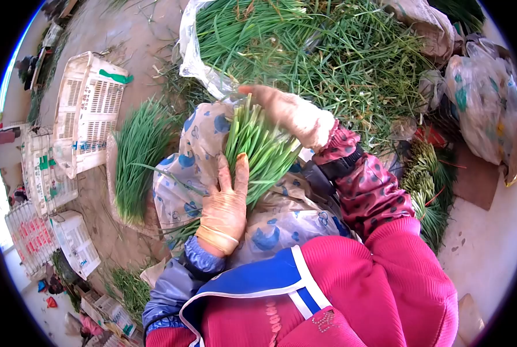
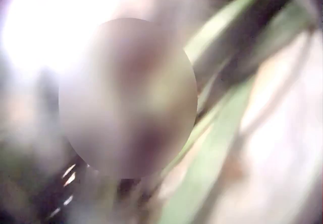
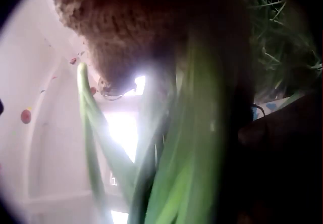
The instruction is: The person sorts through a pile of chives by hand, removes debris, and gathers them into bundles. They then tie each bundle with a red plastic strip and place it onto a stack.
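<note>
A bunch of garlic chives (image 1: 264,150), pale cut ends towards the top, lies across the person's lap on a blue-patterned plastic apron (image 1: 264,231). The left hand (image 1: 226,211), in a thin pale glove, rests against the bunch with two straight fingers showing; its thumb is hidden. Over the stalk ends reaches the right hand (image 1: 287,113), motion-blurred, its fingers stretched to the left. In the right wrist view, green stalks (image 3: 176,183) run close beneath a fuzzy, light brown covering (image 3: 111,32) by the hand. The left wrist view is mostly blurred, with a few green leaves (image 2: 212,153).
A large heap of loose chives (image 1: 339,63) on plastic sheeting fills the ground ahead. Sorted chives (image 1: 140,156) lie to the left, beside white plastic crates (image 1: 91,110). To the right are tied bundles (image 1: 423,179), a cardboard piece (image 1: 478,173) and clear plastic bags (image 1: 484,104).
</note>
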The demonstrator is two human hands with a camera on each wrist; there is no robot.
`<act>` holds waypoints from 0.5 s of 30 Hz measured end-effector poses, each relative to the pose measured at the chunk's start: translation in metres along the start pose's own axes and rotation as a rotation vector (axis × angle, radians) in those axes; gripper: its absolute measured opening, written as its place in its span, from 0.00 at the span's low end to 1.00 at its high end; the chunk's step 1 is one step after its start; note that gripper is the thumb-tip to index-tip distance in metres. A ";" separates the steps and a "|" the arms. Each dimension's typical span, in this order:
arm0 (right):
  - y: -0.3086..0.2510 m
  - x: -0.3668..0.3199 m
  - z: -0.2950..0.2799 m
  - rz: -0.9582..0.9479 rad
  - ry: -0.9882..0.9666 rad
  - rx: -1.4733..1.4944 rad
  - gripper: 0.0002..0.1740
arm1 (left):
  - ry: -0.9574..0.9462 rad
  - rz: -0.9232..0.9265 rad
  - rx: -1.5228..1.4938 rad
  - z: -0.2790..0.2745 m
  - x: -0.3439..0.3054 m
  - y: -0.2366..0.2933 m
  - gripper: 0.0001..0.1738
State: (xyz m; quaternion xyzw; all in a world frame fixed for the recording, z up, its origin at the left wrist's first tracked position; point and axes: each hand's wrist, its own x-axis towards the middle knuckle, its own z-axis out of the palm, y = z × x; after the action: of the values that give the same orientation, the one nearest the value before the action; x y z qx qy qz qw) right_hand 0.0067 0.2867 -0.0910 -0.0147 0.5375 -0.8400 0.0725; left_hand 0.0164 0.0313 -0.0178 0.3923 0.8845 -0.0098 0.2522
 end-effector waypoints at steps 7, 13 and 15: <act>-0.009 -0.007 0.002 0.096 -0.080 0.359 0.28 | 0.237 0.149 -1.100 -0.020 0.001 -0.031 0.60; -0.029 -0.018 0.014 0.077 -0.147 0.369 0.33 | -0.043 0.031 -1.074 0.002 0.025 -0.043 0.48; -0.031 -0.018 0.014 0.066 -0.180 0.360 0.34 | 0.006 -0.021 -1.121 0.001 0.027 -0.040 0.39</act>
State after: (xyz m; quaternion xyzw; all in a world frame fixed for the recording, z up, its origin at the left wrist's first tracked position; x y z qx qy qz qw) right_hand 0.0227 0.2889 -0.0560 -0.0587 0.3700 -0.9151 0.1493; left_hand -0.0260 0.0223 -0.0382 0.1894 0.7589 0.4606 0.4196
